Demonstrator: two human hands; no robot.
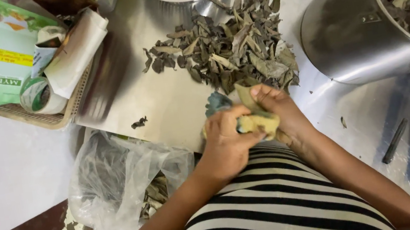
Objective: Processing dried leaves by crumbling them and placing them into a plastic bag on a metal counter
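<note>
Left hand (226, 139): fingers clenched on a dried leaf (261, 121), steadied for working.
Right hand (279, 111): fingers grasping the same leaf.
Leaf pile (230, 52): at 12 o'clock on the desk (157, 95), kept within reach.

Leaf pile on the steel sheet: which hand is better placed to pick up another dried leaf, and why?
Probably the right hand: it sits nearest the leaf pile, almost touching its edge. The left hand is farther back, gripping a leaf.

Head-worn view, facing steeply down, close above table (170, 104)
</note>
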